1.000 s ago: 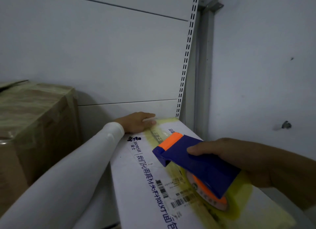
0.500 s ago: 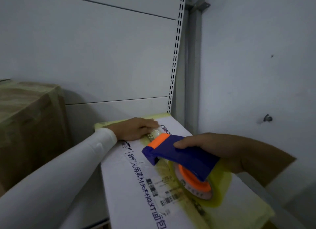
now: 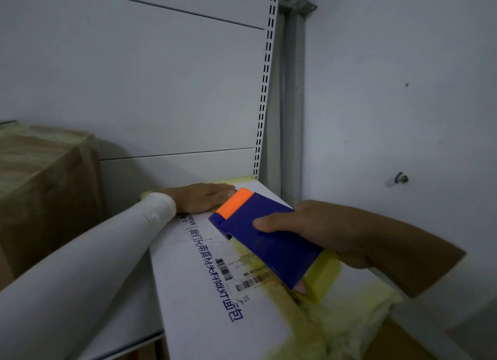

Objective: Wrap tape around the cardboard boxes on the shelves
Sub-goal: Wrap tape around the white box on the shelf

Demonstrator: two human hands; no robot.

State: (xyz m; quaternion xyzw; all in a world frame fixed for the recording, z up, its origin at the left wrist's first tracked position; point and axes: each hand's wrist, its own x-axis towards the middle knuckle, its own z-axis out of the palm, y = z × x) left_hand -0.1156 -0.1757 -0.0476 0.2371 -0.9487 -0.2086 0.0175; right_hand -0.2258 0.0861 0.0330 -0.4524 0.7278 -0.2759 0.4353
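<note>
A white cardboard box (image 3: 188, 273) with blue printed characters and barcodes lies on the shelf, wrapped in bands of yellowish tape. My right hand (image 3: 309, 228) grips a blue tape dispenser (image 3: 269, 238) with an orange front, held against the box's top. A roll of yellowish tape (image 3: 322, 279) sits at the dispenser's rear. My left hand (image 3: 201, 198), in a white sleeve, presses flat on the far end of the box, fingers straight, just behind the dispenser's orange tip.
A brown cardboard box (image 3: 45, 187) wrapped in tape stands at the left. The white back panel (image 3: 161, 90) and a slotted upright (image 3: 265, 90) rise behind. A grey wall (image 3: 403, 117) closes the right side. The shelf edge (image 3: 129, 346) runs below the box.
My right hand has pushed the dispenser along the box top toward the far end, closing the gap to my left hand. The left hand stays pressed on the box.
</note>
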